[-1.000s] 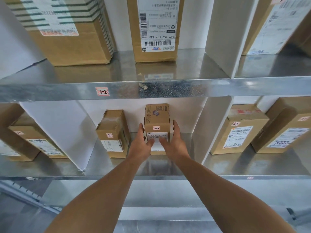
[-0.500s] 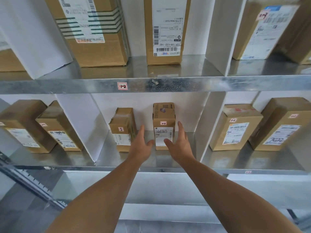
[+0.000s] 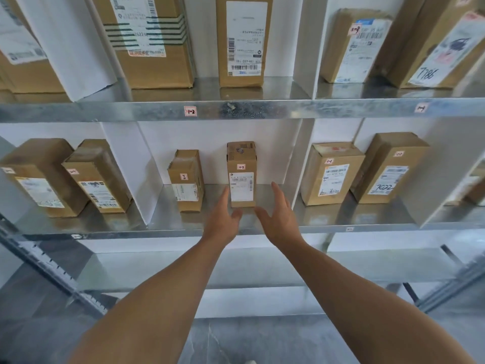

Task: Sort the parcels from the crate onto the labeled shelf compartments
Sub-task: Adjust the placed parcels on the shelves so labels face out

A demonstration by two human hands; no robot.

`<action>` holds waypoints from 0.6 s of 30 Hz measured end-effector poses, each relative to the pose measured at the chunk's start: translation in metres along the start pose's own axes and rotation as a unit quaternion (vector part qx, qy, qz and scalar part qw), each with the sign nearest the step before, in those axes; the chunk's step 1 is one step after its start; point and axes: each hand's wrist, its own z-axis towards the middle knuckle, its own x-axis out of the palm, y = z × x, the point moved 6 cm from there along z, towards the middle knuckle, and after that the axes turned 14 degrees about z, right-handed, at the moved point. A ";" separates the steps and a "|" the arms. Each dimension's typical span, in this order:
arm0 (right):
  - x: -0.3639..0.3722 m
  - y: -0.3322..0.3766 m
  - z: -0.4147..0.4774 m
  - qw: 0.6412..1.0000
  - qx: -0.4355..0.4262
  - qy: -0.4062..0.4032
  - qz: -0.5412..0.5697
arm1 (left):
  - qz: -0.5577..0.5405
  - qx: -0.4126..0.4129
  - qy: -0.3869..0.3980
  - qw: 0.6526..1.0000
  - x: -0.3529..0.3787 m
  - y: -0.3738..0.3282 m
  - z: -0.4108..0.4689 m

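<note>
A small upright cardboard parcel (image 3: pixel 241 174) with a white shipping label and a "2-2" sticker stands in the middle compartment of the lower metal shelf (image 3: pixel 170 227). My left hand (image 3: pixel 223 219) and my right hand (image 3: pixel 279 216) hover just in front of it, fingers spread, apart from the box and holding nothing. A second small parcel (image 3: pixel 186 179) stands to its left in the same compartment. The shelf above (image 3: pixel 131 111) carries a "1-2" tag (image 3: pixel 190 111).
White dividers (image 3: pixel 131 166) split the shelves into compartments. Two parcels (image 3: pixel 68 177) stand in the left compartment and two parcels (image 3: pixel 364 169) in the right one. Taller boxes (image 3: pixel 244 40) fill the upper shelf. A slanted metal upright (image 3: pixel 52 271) runs at the lower left.
Both hands have let go of the "2-2" parcel and drawn back toward me, opening. The parcel stays standing on the shelf. My view has pulled back and shifted slightly.
</note>
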 end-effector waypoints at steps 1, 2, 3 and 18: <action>-0.004 -0.002 -0.009 1.000 -0.002 -0.004 0.004 | 0.005 -0.001 0.004 1.000 0.004 -0.001 -0.006; -0.009 -0.004 -0.016 1.000 -0.002 -0.007 0.004 | 0.009 0.001 0.007 1.000 0.008 -0.003 -0.011; -0.013 -0.006 -0.023 1.000 0.001 -0.011 0.002 | 0.009 0.001 0.014 1.000 0.013 -0.004 -0.016; -0.100 -0.029 -0.043 0.997 0.017 -0.059 -0.052 | 0.006 0.046 0.071 0.996 0.067 -0.074 -0.039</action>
